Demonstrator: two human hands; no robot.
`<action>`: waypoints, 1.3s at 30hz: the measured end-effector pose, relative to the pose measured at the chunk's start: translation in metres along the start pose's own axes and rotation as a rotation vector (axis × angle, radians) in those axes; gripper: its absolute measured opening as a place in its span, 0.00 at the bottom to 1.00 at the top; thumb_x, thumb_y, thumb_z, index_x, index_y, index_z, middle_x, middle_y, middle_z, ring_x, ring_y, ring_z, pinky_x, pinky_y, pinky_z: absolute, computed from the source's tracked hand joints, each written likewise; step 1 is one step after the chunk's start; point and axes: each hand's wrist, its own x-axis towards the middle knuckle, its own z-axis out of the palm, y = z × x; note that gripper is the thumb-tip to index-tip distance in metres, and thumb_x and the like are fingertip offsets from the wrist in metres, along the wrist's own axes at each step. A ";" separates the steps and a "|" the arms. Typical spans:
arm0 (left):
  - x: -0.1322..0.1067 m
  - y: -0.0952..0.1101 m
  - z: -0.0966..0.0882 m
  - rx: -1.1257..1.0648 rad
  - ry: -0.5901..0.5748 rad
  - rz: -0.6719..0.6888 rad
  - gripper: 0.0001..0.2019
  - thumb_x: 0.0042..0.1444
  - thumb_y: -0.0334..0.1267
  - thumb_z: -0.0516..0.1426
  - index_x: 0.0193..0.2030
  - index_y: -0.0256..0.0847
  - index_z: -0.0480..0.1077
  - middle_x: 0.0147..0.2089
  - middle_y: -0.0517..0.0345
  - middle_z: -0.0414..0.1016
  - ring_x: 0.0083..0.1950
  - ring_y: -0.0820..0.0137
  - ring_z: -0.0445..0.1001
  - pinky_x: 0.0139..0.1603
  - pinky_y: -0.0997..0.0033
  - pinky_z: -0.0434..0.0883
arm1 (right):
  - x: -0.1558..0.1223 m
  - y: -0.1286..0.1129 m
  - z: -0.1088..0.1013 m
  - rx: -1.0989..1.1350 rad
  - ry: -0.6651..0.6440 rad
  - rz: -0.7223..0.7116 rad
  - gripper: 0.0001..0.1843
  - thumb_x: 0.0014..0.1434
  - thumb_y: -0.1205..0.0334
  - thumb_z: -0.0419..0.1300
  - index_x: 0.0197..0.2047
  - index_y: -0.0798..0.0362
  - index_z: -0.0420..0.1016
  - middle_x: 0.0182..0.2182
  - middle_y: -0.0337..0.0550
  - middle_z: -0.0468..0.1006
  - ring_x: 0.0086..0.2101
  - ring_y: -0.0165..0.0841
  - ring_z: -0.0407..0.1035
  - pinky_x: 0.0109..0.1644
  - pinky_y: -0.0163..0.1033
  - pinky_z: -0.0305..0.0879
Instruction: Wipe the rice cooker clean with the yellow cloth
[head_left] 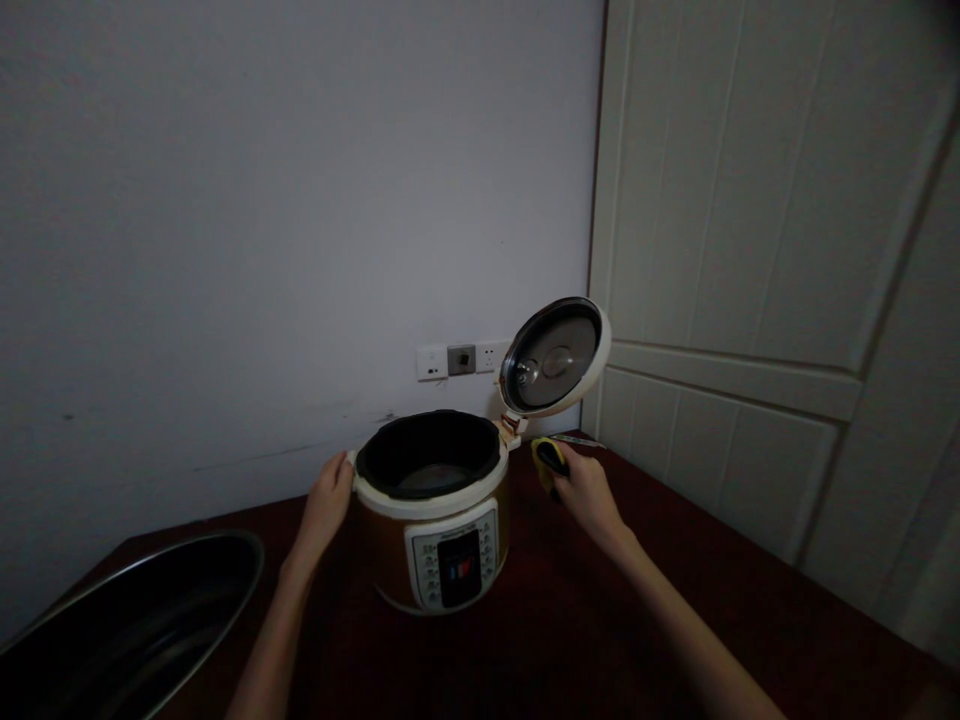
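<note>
An electric pressure cooker [390,555] with a white rim and a front control panel stands on the dark red table. Its round lid [556,360] is swung up on the hinge at the right, inner side showing. Inside, the dark pot [431,450] can be seen. My left hand [330,497] is closed on the small handle at the cooker's left rim. To the right of the cooker, just below the raised lid, my right hand [587,487] grips a folded yellow-and-black sponge [543,465], apart from the cooker. The hand partly hides it.
A large dark basin [142,620] with a metal rim sits at the lower left. Wall sockets [461,360] are behind the cooker. A thin strip-like object [579,440] lies at the table's back edge. A white panelled door [720,300] rises along the right.
</note>
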 end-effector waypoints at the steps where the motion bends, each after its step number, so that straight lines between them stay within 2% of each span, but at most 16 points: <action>1: 0.000 -0.001 0.000 -0.004 0.006 -0.002 0.23 0.55 0.47 0.44 0.49 0.36 0.68 0.57 0.44 0.70 0.60 0.60 0.65 0.64 0.59 0.56 | 0.000 0.006 0.007 0.030 0.040 -0.041 0.27 0.51 0.76 0.50 0.54 0.56 0.69 0.46 0.48 0.78 0.45 0.38 0.72 0.48 0.39 0.66; 4: 0.001 -0.002 0.002 -0.003 0.015 -0.017 0.24 0.55 0.47 0.44 0.50 0.35 0.68 0.58 0.43 0.69 0.61 0.60 0.65 0.64 0.59 0.55 | 0.004 0.017 0.027 0.044 0.139 -0.183 0.33 0.49 0.77 0.49 0.60 0.57 0.62 0.57 0.51 0.68 0.56 0.36 0.63 0.58 0.43 0.60; 7: 0.000 -0.001 0.002 0.012 0.015 -0.028 0.26 0.55 0.48 0.44 0.52 0.33 0.67 0.59 0.41 0.67 0.61 0.60 0.64 0.64 0.60 0.55 | 0.015 0.018 0.042 0.023 0.134 -0.259 0.35 0.50 0.78 0.48 0.62 0.58 0.59 0.59 0.51 0.66 0.58 0.35 0.60 0.61 0.45 0.58; 11: 0.000 0.000 0.001 0.029 0.011 -0.040 0.27 0.54 0.48 0.43 0.52 0.30 0.67 0.59 0.38 0.66 0.62 0.59 0.63 0.64 0.61 0.56 | 0.022 0.013 0.057 0.046 0.143 -0.240 0.32 0.52 0.78 0.48 0.61 0.59 0.61 0.59 0.51 0.66 0.59 0.33 0.58 0.62 0.44 0.56; 15: 0.001 0.000 0.000 0.032 0.017 -0.042 0.27 0.54 0.47 0.43 0.52 0.30 0.67 0.59 0.38 0.67 0.61 0.59 0.64 0.64 0.60 0.56 | 0.015 0.009 0.069 0.106 0.195 -0.210 0.25 0.56 0.74 0.48 0.58 0.62 0.65 0.56 0.54 0.69 0.57 0.33 0.61 0.61 0.42 0.57; 22: 0.000 -0.003 0.001 0.025 0.040 -0.037 0.25 0.54 0.47 0.44 0.51 0.33 0.68 0.58 0.41 0.69 0.60 0.59 0.66 0.63 0.60 0.58 | 0.016 0.011 0.063 0.207 0.242 -0.209 0.21 0.58 0.71 0.49 0.54 0.62 0.69 0.52 0.54 0.73 0.53 0.33 0.66 0.59 0.40 0.60; 27: 0.001 -0.006 0.001 0.018 0.037 -0.010 0.26 0.54 0.48 0.44 0.51 0.34 0.68 0.58 0.42 0.69 0.60 0.59 0.65 0.63 0.61 0.58 | 0.026 0.017 0.063 0.162 0.260 -0.213 0.22 0.59 0.71 0.48 0.55 0.58 0.68 0.52 0.52 0.72 0.54 0.35 0.64 0.59 0.43 0.60; 30: 0.001 -0.005 0.001 0.026 0.029 -0.029 0.27 0.54 0.48 0.44 0.52 0.33 0.68 0.58 0.42 0.69 0.61 0.59 0.65 0.63 0.61 0.57 | 0.027 0.019 0.069 0.197 0.282 -0.245 0.22 0.56 0.72 0.50 0.54 0.57 0.69 0.47 0.52 0.76 0.47 0.36 0.69 0.52 0.43 0.65; 33: 0.001 -0.003 0.001 0.048 0.019 -0.038 0.27 0.55 0.47 0.43 0.53 0.30 0.67 0.58 0.40 0.68 0.61 0.60 0.65 0.63 0.63 0.57 | 0.024 0.020 0.074 0.243 0.339 -0.258 0.19 0.54 0.72 0.52 0.49 0.57 0.73 0.38 0.51 0.78 0.38 0.37 0.71 0.44 0.41 0.68; 36: 0.002 -0.003 0.001 0.051 0.016 -0.029 0.27 0.55 0.46 0.43 0.53 0.28 0.67 0.58 0.38 0.68 0.61 0.59 0.65 0.63 0.62 0.58 | 0.021 0.020 0.072 0.250 0.336 -0.272 0.17 0.54 0.71 0.52 0.46 0.57 0.74 0.35 0.50 0.77 0.36 0.37 0.71 0.41 0.40 0.68; 39: 0.002 -0.004 0.001 0.045 0.020 -0.027 0.26 0.55 0.46 0.44 0.52 0.30 0.68 0.58 0.40 0.68 0.61 0.59 0.65 0.63 0.60 0.58 | 0.022 0.022 0.067 0.233 0.366 -0.305 0.17 0.56 0.70 0.52 0.48 0.58 0.73 0.36 0.50 0.77 0.36 0.37 0.71 0.41 0.40 0.68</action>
